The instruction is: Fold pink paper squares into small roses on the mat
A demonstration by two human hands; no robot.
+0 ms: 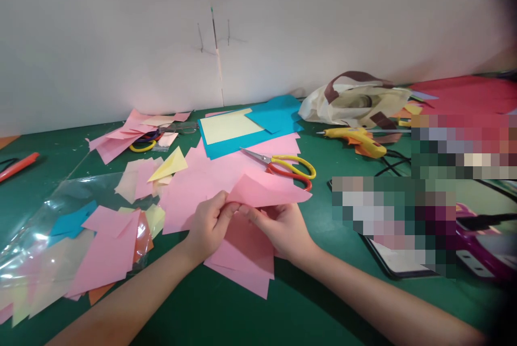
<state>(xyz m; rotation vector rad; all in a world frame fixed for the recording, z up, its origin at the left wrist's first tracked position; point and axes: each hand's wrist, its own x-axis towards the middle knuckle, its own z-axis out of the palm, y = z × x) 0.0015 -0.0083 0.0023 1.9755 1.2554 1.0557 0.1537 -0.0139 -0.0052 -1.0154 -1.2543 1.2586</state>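
Between my two hands is a sheet of pink paper [266,190], bent and raised above the table. My left hand [212,225] pinches its left edge with thumb and forefinger. My right hand [285,225] grips the same sheet from below, thumb on the near edge, some fingers hidden behind the paper. More pink sheets [246,260] lie under my hands, and others [186,190] spread out behind them. Just beyond the held sheet rest scissors [283,163] with yellow and red handles, blades pointing left.
Blue paper [278,112] and a pale yellow sheet [228,125] lie at the back. Left is a clear plastic bag [97,187] with paper scraps. On the right are a cloth bag [319,106], a yellow glue gun [359,139], a tablet-like device [398,265] and a purple object [484,260].
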